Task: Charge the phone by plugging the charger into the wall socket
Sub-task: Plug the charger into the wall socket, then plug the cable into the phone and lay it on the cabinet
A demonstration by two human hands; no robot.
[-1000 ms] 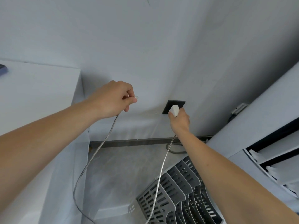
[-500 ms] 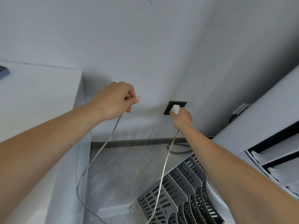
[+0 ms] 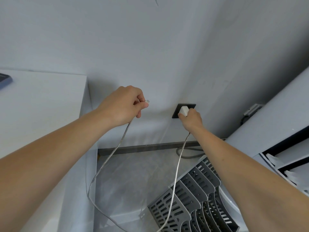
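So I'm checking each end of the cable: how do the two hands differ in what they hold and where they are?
The right hand grips the white charger against the dark wall socket; the left hand pinches the small connector in open air, away from the wall. Both hold the same cable.

Phone (image 3: 5, 80) cut off at left edge

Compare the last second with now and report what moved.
Almost nothing moved. The right hand still presses the white charger against the black wall socket. The left hand still pinches the cable connector in the air. The cable hangs as before; only the view shifted slightly.
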